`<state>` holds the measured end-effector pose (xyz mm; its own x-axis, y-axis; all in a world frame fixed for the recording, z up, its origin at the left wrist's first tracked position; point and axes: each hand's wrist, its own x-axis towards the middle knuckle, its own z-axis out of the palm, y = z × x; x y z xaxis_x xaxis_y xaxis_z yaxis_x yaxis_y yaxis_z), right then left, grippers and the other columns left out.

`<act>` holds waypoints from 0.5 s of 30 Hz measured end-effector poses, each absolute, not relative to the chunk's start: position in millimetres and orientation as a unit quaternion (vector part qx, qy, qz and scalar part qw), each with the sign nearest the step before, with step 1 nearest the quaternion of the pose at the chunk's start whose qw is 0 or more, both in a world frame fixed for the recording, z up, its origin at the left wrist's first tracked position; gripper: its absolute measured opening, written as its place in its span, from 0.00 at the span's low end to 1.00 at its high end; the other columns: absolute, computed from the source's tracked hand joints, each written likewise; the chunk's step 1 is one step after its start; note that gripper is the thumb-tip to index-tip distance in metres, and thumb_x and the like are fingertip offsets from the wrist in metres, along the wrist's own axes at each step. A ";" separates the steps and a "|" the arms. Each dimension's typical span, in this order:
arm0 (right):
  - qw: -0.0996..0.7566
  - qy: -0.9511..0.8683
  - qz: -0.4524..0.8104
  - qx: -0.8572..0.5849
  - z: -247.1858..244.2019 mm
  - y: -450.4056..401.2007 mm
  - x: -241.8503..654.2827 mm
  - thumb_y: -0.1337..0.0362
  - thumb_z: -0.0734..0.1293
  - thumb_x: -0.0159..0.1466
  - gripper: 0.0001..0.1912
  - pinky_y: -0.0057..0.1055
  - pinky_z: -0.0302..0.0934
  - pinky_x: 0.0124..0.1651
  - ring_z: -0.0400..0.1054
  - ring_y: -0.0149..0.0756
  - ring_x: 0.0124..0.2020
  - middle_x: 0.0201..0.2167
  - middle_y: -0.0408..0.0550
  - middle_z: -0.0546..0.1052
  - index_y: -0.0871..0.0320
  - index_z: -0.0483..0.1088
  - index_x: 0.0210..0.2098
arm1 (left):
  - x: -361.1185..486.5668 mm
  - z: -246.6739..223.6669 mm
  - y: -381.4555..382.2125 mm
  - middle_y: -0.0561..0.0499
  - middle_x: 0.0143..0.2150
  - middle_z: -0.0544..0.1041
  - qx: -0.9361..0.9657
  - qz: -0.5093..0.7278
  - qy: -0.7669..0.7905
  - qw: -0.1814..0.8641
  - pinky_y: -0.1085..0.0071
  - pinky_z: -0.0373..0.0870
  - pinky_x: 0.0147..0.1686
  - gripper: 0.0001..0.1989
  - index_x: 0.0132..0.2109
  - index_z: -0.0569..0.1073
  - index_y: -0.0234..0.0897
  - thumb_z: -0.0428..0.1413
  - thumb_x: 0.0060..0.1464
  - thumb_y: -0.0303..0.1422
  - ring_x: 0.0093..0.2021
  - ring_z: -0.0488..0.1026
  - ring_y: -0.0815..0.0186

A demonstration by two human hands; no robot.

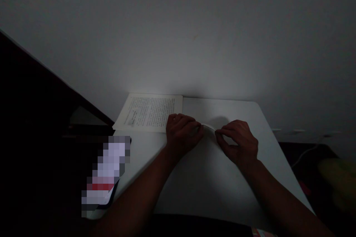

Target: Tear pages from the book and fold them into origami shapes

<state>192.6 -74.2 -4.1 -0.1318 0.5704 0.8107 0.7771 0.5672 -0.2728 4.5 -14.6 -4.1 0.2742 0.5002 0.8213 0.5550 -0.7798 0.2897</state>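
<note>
Between my two hands a thin, pale strip of paper (209, 126) bows slightly upward, seen nearly edge-on. My left hand (182, 131) pinches its left end between thumb and fingers. The other end is pinched by my right hand (239, 142), thumb and forefinger together. Both hands are above the white table (200, 185). Behind my left hand lies a printed sheet (150, 113), its lower right corner partly covered by that hand. The room is dim, so fine detail on the strip is lost.
A phone (108, 177) with a lit, blurred screen lies at the table's left edge. A pale wall (189, 44) rises directly behind the table. At right, a white cable (306, 152) runs down near a blurred yellowish object (338, 177). The far left is very dark.
</note>
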 end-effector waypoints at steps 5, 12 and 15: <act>0.490 -0.728 -0.122 -0.464 -3.9 -75.6 197.0 0.72 0.71 0.53 0.10 0.38 0.63 0.38 0.69 0.35 0.29 0.27 0.44 0.75 0.54 0.72 0.33 | -2.9 -2.0 -8.7 0.54 0.28 0.76 -0.776 -0.526 -0.346 0.037 0.65 0.63 0.39 0.02 0.29 0.74 0.39 0.60 0.48 0.30 0.31 0.72 0.67; 0.493 -0.713 -0.131 -0.482 -5.1 -75.5 202.1 0.71 0.70 0.53 0.07 0.37 0.62 0.37 0.69 0.35 0.28 0.26 0.43 0.75 0.53 0.73 0.31 | -11.6 -3.3 -2.2 0.53 0.29 0.76 -0.752 -0.536 -0.381 0.048 0.66 0.64 0.38 0.02 0.29 0.74 0.38 0.59 0.47 0.30 0.32 0.72 0.67; 0.499 -0.701 -0.129 -0.493 -7.6 -74.8 204.8 0.71 0.70 0.53 0.07 0.38 0.63 0.37 0.70 0.35 0.28 0.27 0.43 0.75 0.53 0.73 0.31 | -15.4 -2.6 -0.3 0.52 0.29 0.76 -0.733 -0.543 -0.407 0.054 0.66 0.65 0.37 0.01 0.29 0.74 0.37 0.58 0.47 0.29 0.32 0.72 0.66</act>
<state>204.8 -74.8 -7.6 -0.0171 0.5628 0.8264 0.8194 0.4816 -0.3111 -15.4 -0.3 -2.6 0.0801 0.5378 0.8393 0.6552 -0.6630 0.3623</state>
